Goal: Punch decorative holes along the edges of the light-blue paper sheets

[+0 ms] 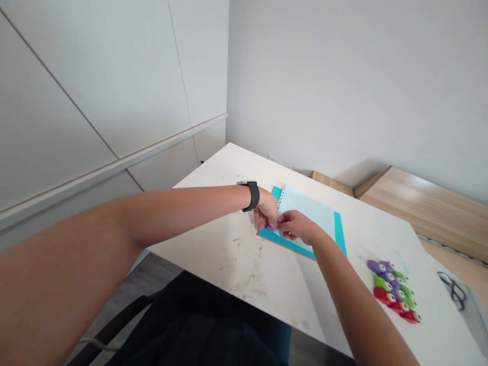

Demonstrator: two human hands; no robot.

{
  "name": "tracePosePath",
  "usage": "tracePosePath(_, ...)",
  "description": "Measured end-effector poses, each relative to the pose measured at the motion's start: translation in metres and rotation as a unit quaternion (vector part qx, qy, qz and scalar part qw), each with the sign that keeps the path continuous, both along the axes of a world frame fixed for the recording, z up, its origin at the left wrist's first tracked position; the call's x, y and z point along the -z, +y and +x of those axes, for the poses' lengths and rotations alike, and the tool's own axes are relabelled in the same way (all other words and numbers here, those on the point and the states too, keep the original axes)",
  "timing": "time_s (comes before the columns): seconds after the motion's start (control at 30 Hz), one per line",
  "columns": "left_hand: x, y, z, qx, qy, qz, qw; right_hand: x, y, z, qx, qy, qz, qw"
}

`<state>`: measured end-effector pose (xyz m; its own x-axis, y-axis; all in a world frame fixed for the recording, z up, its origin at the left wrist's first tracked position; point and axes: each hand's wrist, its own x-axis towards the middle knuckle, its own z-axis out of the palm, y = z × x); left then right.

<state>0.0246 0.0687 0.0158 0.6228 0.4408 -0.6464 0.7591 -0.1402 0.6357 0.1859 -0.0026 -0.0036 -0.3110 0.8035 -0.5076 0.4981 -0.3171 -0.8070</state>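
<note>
A scuffed white desk (213,249), streaked with pale smears and dark rubbed marks, runs into the corner of a room between a plain grey-white wall (335,81) and smooth, jointed white panelling (95,86). A light wooden board (427,203) lies beyond it. On the desk, a pale blue sheet (310,211) with a perforated edge rests on teal card (340,234). The left hand (265,213), with a black watch (251,195) at the wrist, and the right hand (293,226) are both curled closed and nearly meeting at the sheet's near edge, around a small purple piece (270,228); which hand grips it cannot be told. Glossy purple, green and red craft punches (392,290) sit clustered nearby, to the right.
</note>
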Motion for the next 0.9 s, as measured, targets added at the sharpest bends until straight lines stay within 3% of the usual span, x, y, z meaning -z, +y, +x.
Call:
tracePosePath(0.07,-0.003,-0.004,-0.013,0.004,0.011,0.026,1.000,0.002,-0.007,0.003,0.015,0.039,0.016,0.999)
tracePosePath(0.13,-0.003,-0.010,-0.026,0.018,-0.002,0.112,0.994,0.005,-0.014,0.006,0.032,0.070,0.035,0.996)
tracePosePath(0.2,0.002,-0.021,-0.037,0.042,-0.090,0.222,0.970,0.010,-0.017,0.008,0.043,0.094,0.046,0.994)
tracePosePath(0.3,0.015,-0.042,-0.049,0.058,-0.175,0.319,0.930,0.018,-0.018,0.009,0.069,0.119,0.054,0.989)
tracePosePath(0.4,0.021,-0.059,-0.063,0.060,-0.206,0.343,0.915,0.025,-0.017,0.009,0.104,0.129,0.056,0.985)
tracePosePath(0.53,0.012,-0.060,-0.097,0.071,-0.162,0.367,0.913,0.029,-0.016,0.008,0.119,0.130,0.060,0.983)
tracePosePath(0.73,0.002,-0.040,-0.151,-0.008,-0.011,0.448,0.894,0.028,-0.020,0.003,0.127,0.117,0.079,0.982)
tracePosePath(0.8,-0.002,-0.041,-0.154,-0.030,-0.002,0.483,0.875,0.028,-0.022,0.001,0.124,0.107,0.097,0.982)
tracePosePath(0.9,-0.011,-0.052,-0.139,-0.067,-0.045,0.533,0.842,0.028,-0.025,-0.001,0.123,0.079,0.129,0.981)
